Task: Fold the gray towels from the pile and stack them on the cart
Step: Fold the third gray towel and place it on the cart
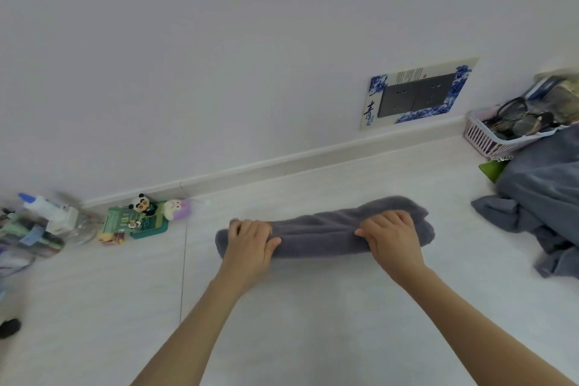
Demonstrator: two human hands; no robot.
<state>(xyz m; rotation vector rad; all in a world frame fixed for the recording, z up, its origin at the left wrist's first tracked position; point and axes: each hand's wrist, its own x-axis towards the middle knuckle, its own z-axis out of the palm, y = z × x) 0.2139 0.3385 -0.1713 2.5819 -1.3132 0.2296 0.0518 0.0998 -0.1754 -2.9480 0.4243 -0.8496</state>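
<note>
A gray towel (322, 232) lies folded into a long narrow band across the middle of the white counter (313, 307). My left hand (252, 243) grips its left end, fingers curled over the top edge. My right hand (391, 236) grips the towel near its right end in the same way. A loose pile of gray towels (542, 204) sits crumpled at the right edge of the counter. No cart is in view.
A pink basket (484, 135) with cables and small items stands at the back right by the wall. Small toys and a green tray (142, 218) sit at the back left, with bottles and clutter (40, 226) further left. A dark socket panel (416, 95) is on the wall.
</note>
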